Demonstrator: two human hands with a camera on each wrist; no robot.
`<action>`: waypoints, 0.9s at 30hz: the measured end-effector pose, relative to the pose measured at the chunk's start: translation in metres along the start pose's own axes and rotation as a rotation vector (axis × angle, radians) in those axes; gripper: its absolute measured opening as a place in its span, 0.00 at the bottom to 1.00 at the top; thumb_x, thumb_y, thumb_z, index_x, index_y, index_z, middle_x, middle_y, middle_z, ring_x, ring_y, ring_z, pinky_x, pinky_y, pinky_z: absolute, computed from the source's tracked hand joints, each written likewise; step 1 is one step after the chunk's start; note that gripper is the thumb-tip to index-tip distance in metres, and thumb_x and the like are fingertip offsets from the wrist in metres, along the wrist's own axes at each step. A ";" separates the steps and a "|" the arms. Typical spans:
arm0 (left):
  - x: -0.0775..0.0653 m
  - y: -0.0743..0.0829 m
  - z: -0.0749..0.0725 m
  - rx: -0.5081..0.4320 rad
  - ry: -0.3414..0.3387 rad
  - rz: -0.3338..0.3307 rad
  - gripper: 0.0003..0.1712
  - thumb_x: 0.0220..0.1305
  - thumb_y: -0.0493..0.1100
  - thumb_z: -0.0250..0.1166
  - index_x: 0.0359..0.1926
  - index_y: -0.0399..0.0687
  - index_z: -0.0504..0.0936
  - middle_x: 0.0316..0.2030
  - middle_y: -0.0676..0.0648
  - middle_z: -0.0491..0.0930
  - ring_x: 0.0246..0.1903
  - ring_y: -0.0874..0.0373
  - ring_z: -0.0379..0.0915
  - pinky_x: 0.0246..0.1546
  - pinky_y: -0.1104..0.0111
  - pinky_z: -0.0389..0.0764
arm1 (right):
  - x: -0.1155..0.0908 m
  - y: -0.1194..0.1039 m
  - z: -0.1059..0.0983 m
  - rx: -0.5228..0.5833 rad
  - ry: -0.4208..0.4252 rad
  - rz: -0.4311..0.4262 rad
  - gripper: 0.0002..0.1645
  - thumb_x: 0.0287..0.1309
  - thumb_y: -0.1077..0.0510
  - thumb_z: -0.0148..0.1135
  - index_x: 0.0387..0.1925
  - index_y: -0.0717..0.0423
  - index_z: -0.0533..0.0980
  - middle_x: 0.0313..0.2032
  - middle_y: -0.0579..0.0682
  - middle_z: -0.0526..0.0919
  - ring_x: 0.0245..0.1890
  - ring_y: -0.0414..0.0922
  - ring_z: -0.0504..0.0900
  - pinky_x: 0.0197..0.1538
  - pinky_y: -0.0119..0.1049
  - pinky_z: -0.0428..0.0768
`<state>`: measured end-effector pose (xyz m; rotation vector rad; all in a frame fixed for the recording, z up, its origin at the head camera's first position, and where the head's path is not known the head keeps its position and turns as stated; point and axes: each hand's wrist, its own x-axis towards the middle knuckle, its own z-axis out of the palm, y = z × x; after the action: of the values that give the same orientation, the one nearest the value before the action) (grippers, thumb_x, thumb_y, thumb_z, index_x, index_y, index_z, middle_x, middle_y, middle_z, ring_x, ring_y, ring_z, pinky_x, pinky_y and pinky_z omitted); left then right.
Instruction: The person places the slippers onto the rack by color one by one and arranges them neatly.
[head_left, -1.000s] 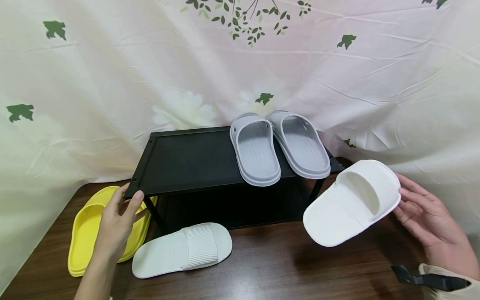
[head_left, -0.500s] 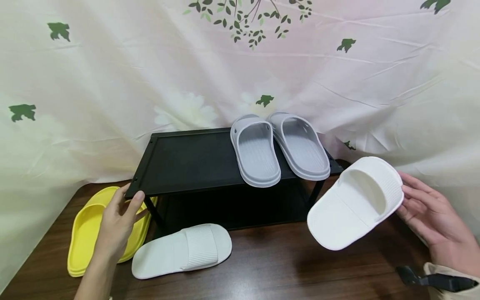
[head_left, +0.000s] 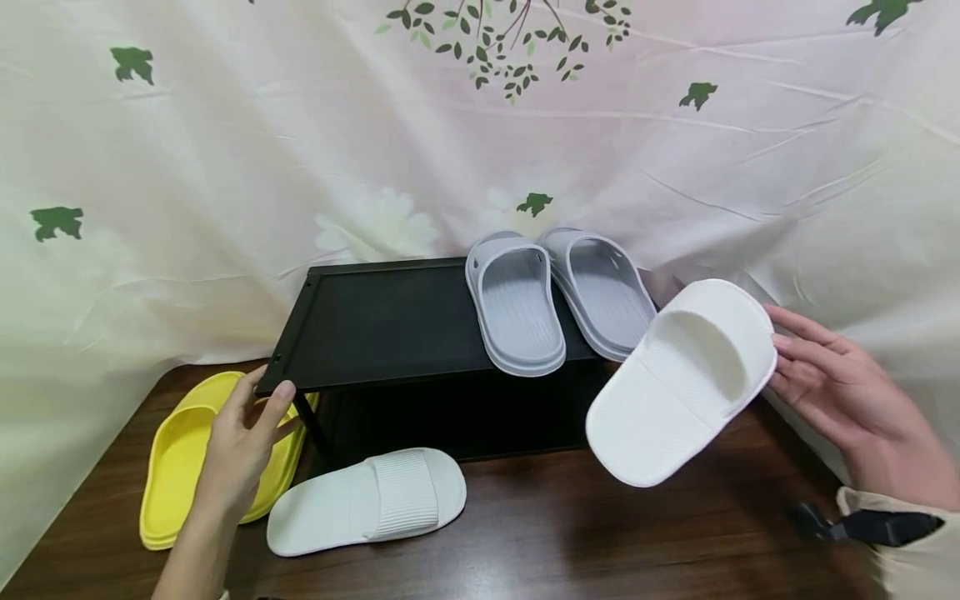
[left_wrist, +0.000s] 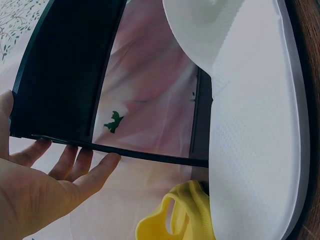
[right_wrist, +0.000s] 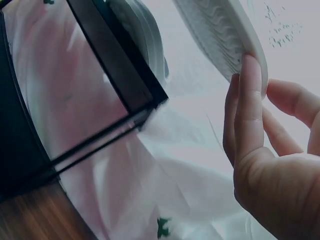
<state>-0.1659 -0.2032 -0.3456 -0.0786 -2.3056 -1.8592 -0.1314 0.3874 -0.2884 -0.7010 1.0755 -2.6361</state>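
Note:
My right hand [head_left: 862, 392] holds up a white slipper [head_left: 645, 421] by its toe end, in front of the rack's right end. In the right wrist view the thumb and fingers pinch the edge of its ridged sole [right_wrist: 220, 37]. My left hand [head_left: 238, 454] grips the front left corner of a black two-tier shoe rack [head_left: 390, 325], its fingers along the side edge in the left wrist view. The other white slipper [head_left: 322, 512] lies on the table before the rack, toe to the right.
Two grey slippers [head_left: 521, 312] stand side by side on the rack's top right. A yellow pair [head_left: 176, 467] lies left of the rack, partly behind my left hand. A patterned cloth [head_left: 225, 167] hangs behind the brown wooden table [head_left: 525, 533].
My right hand first shifts slightly right, then moves left and upward with the white slipper, which now overlaps the rack's right front corner in view. My left hand stays at the rack corner.

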 end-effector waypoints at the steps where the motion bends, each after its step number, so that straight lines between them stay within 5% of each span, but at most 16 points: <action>1: 0.000 0.000 0.000 -0.005 -0.003 0.000 0.26 0.67 0.50 0.56 0.64 0.51 0.65 0.56 0.51 0.65 0.52 0.60 0.68 0.42 0.77 0.80 | 0.004 0.000 0.003 -0.012 0.006 0.013 0.33 0.68 0.72 0.16 0.64 0.65 0.64 0.54 0.63 0.77 0.50 0.54 0.81 0.52 0.43 0.81; 14: -0.002 0.000 -0.002 -0.040 -0.027 -0.015 0.27 0.67 0.50 0.55 0.65 0.51 0.63 0.59 0.51 0.62 0.54 0.64 0.65 0.43 0.79 0.79 | 0.051 0.015 0.048 -0.326 0.256 0.084 0.23 0.68 0.71 0.38 0.55 0.58 0.74 0.47 0.52 0.82 0.42 0.45 0.83 0.42 0.35 0.84; 27: 0.000 -0.002 -0.002 0.015 -0.016 0.010 0.27 0.68 0.50 0.55 0.65 0.51 0.63 0.55 0.56 0.64 0.52 0.62 0.68 0.41 0.79 0.79 | 0.106 0.026 0.086 -0.475 0.203 0.165 0.18 0.65 0.70 0.47 0.50 0.58 0.79 0.43 0.52 0.84 0.41 0.42 0.85 0.41 0.33 0.84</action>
<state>-0.1659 -0.2058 -0.3474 -0.1027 -2.3254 -1.8425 -0.1801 0.2787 -0.2166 -0.4015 1.7660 -2.3646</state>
